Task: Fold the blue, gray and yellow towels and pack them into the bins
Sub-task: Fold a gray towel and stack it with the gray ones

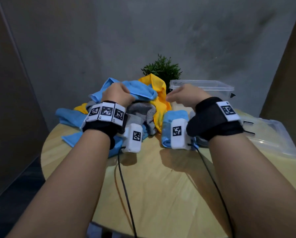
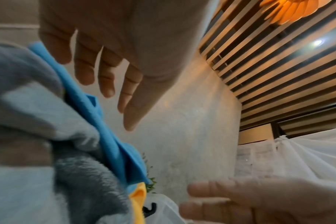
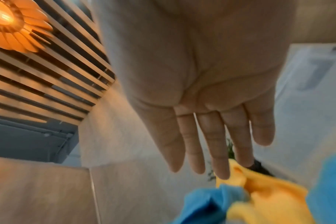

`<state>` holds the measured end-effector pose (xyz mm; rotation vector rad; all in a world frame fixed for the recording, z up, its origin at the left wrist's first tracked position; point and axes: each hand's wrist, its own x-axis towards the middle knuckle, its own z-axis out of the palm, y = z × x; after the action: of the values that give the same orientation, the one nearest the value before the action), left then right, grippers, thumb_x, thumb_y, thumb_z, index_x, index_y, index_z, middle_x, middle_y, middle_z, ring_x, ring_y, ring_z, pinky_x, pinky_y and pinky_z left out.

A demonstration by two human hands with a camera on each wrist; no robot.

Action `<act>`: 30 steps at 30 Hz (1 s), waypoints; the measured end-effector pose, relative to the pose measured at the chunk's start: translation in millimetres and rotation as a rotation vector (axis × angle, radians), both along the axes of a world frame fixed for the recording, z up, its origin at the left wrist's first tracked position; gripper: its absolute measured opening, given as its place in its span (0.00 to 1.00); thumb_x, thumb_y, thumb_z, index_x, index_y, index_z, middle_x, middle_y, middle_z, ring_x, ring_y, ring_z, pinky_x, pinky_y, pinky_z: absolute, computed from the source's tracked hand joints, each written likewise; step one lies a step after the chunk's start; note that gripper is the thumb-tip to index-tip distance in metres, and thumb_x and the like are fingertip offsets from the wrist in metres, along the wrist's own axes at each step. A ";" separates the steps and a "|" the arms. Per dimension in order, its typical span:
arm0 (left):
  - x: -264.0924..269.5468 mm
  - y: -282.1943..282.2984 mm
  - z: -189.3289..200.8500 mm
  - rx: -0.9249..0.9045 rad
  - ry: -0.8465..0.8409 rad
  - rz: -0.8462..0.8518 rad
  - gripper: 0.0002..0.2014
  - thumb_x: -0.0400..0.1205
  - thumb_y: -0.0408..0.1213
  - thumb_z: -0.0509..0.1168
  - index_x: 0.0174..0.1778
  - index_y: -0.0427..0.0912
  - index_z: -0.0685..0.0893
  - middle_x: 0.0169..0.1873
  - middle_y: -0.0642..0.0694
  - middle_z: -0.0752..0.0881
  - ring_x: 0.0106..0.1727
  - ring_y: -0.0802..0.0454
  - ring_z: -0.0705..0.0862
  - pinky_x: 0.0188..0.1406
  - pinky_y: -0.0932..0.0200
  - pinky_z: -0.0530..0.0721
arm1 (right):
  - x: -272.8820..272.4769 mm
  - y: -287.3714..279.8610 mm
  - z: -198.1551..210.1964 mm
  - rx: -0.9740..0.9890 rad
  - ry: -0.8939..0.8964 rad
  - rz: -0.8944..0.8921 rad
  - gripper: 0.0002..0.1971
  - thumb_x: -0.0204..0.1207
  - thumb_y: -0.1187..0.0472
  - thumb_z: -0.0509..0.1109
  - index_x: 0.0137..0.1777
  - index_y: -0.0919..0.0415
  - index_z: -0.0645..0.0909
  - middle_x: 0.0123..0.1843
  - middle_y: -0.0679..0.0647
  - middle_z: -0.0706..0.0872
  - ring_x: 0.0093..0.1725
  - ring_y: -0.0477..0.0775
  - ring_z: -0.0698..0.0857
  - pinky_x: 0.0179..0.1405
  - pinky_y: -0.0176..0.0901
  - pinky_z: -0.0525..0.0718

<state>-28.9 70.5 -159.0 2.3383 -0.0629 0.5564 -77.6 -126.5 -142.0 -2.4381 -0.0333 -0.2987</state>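
A loose pile of towels lies at the far side of the round wooden table (image 1: 161,186): blue towels (image 1: 140,91), a yellow towel (image 1: 159,95) and a gray towel (image 1: 142,110). My left hand (image 1: 119,93) hovers over the top blue towel (image 2: 105,136); the left wrist view shows its fingers (image 2: 105,72) straight and holding nothing, with the gray towel (image 2: 38,121) below. My right hand (image 1: 183,97) is beside the yellow towel (image 3: 269,197), its fingers (image 3: 211,136) spread and straight, their tips close to the cloth. Another blue towel (image 1: 167,121) lies under my right wrist.
A clear plastic bin (image 1: 202,83) stands at the back right, behind my right hand. A second clear bin (image 1: 277,140) sits at the table's right edge. A small green plant (image 1: 162,67) stands behind the pile. Bare tabletop stretches in front of the towels.
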 end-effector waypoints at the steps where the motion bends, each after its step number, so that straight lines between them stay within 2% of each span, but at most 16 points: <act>1: 2.5 5.2 -4.8 0.037 0.048 0.036 0.10 0.70 0.42 0.75 0.41 0.49 0.81 0.57 0.39 0.84 0.60 0.38 0.81 0.62 0.46 0.80 | 4.4 12.1 -4.2 0.085 0.006 0.027 0.15 0.77 0.59 0.71 0.61 0.64 0.85 0.47 0.56 0.86 0.43 0.49 0.80 0.31 0.34 0.75; 3: 6.9 10.5 -19.6 0.143 0.153 0.036 0.17 0.68 0.50 0.77 0.44 0.46 0.81 0.57 0.38 0.83 0.61 0.37 0.79 0.62 0.44 0.78 | 14.3 33.4 -17.4 0.138 0.041 0.054 0.13 0.77 0.63 0.71 0.59 0.68 0.85 0.37 0.53 0.82 0.37 0.47 0.79 0.24 0.29 0.73; 5: 11.6 13.7 -35.7 0.190 0.176 0.020 0.24 0.67 0.54 0.76 0.47 0.39 0.81 0.53 0.35 0.83 0.58 0.37 0.79 0.55 0.47 0.79 | 21.7 47.5 -30.8 0.114 0.064 0.080 0.11 0.77 0.65 0.70 0.57 0.67 0.86 0.35 0.51 0.81 0.38 0.48 0.79 0.24 0.28 0.73; 8: 13.9 21.7 -43.9 0.067 0.109 0.034 0.15 0.75 0.44 0.70 0.42 0.32 0.85 0.42 0.34 0.85 0.48 0.38 0.82 0.39 0.55 0.72 | 26.6 53.4 -43.6 0.167 0.083 0.106 0.08 0.77 0.67 0.69 0.54 0.62 0.85 0.42 0.54 0.82 0.44 0.51 0.80 0.33 0.35 0.77; 10: 13.0 25.1 -42.2 -0.024 0.039 0.036 0.10 0.78 0.38 0.66 0.40 0.33 0.85 0.43 0.33 0.86 0.49 0.38 0.83 0.39 0.57 0.70 | 25.0 52.2 -48.5 0.329 0.104 0.129 0.04 0.79 0.67 0.68 0.49 0.60 0.82 0.42 0.55 0.82 0.37 0.51 0.80 0.29 0.35 0.77; 12: 7.5 22.6 -37.6 -0.120 -0.091 -0.023 0.08 0.80 0.37 0.65 0.43 0.35 0.84 0.43 0.36 0.86 0.49 0.42 0.82 0.40 0.59 0.71 | 22.2 49.6 -50.3 0.483 0.122 0.161 0.04 0.81 0.61 0.66 0.46 0.58 0.80 0.41 0.55 0.81 0.33 0.49 0.78 0.30 0.37 0.74; 15: -4.1 9.8 -30.4 -0.294 -0.243 -0.299 0.05 0.81 0.36 0.65 0.39 0.44 0.81 0.35 0.49 0.80 0.40 0.54 0.77 0.37 0.68 0.72 | 19.5 48.0 -50.3 0.728 0.189 0.192 0.18 0.84 0.44 0.59 0.51 0.60 0.78 0.42 0.55 0.83 0.34 0.50 0.79 0.34 0.40 0.74; 17: -11.3 0.5 -29.9 -0.376 -0.223 -0.532 0.05 0.77 0.37 0.67 0.36 0.48 0.80 0.33 0.53 0.80 0.36 0.60 0.77 0.40 0.66 0.75 | 19.2 49.6 -49.0 0.845 0.218 0.242 0.27 0.82 0.37 0.53 0.55 0.62 0.79 0.42 0.55 0.84 0.36 0.52 0.81 0.35 0.41 0.76; 19: -19.9 -9.6 -34.4 -0.430 -0.115 -0.759 0.01 0.77 0.33 0.68 0.41 0.42 0.83 0.35 0.50 0.83 0.37 0.63 0.81 0.43 0.67 0.80 | 16.5 53.1 -45.7 0.938 0.189 0.292 0.27 0.83 0.38 0.53 0.57 0.61 0.81 0.42 0.56 0.85 0.39 0.53 0.83 0.35 0.42 0.79; 21: -23.2 -18.4 -38.5 -0.499 -0.045 -0.843 0.05 0.80 0.28 0.66 0.50 0.37 0.85 0.39 0.49 0.87 0.41 0.61 0.84 0.48 0.65 0.84 | 15.8 52.6 -42.3 1.026 0.070 0.248 0.17 0.85 0.50 0.57 0.52 0.62 0.81 0.39 0.56 0.83 0.38 0.54 0.82 0.33 0.42 0.78; 22: -22.7 -21.1 -39.0 -0.578 -0.045 -0.827 0.07 0.80 0.28 0.65 0.51 0.37 0.85 0.38 0.50 0.88 0.40 0.59 0.85 0.46 0.64 0.84 | 16.0 49.5 -40.9 1.062 -0.002 0.196 0.12 0.85 0.57 0.58 0.46 0.62 0.80 0.37 0.56 0.81 0.36 0.54 0.80 0.33 0.43 0.77; 24: -17.1 -20.7 -37.8 -0.728 -0.100 -0.685 0.09 0.81 0.28 0.65 0.55 0.37 0.83 0.33 0.51 0.87 0.31 0.60 0.83 0.32 0.69 0.83 | 17.0 41.2 -40.4 1.151 -0.090 0.111 0.10 0.83 0.63 0.58 0.40 0.60 0.76 0.35 0.56 0.78 0.34 0.54 0.79 0.33 0.44 0.76; 26: -1.9 -13.7 -41.6 -0.682 -0.172 -0.467 0.18 0.81 0.29 0.66 0.68 0.37 0.77 0.29 0.51 0.80 0.26 0.59 0.77 0.25 0.68 0.76 | 17.0 34.5 -40.9 1.266 -0.116 0.073 0.09 0.83 0.64 0.58 0.42 0.60 0.76 0.35 0.56 0.78 0.34 0.54 0.79 0.33 0.45 0.76; 28: 11.6 -5.0 -47.5 -0.559 -0.169 -0.299 0.31 0.79 0.37 0.69 0.77 0.43 0.67 0.29 0.45 0.78 0.29 0.52 0.77 0.32 0.58 0.78 | 15.1 31.1 -39.8 1.306 -0.145 0.054 0.09 0.83 0.64 0.59 0.42 0.61 0.77 0.36 0.57 0.80 0.35 0.53 0.80 0.33 0.44 0.78; 29: 16.2 -0.5 -50.1 -0.521 -0.159 -0.245 0.36 0.76 0.44 0.71 0.80 0.45 0.64 0.35 0.37 0.83 0.37 0.44 0.83 0.42 0.52 0.81 | 14.2 30.6 -38.6 1.296 -0.159 0.043 0.09 0.83 0.63 0.59 0.42 0.61 0.78 0.36 0.57 0.81 0.34 0.52 0.81 0.32 0.42 0.79; 30: 18.1 4.7 -51.5 -0.498 -0.147 -0.211 0.42 0.73 0.52 0.72 0.81 0.47 0.61 0.50 0.30 0.85 0.51 0.36 0.84 0.55 0.46 0.82 | 14.3 30.2 -38.0 1.287 -0.167 0.040 0.08 0.83 0.62 0.61 0.44 0.62 0.79 0.36 0.57 0.83 0.34 0.52 0.82 0.31 0.41 0.80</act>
<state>-10.9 75.3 -210.5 1.7807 -0.2115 0.5623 -63.4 -96.3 -179.9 -1.1336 0.0315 -0.3505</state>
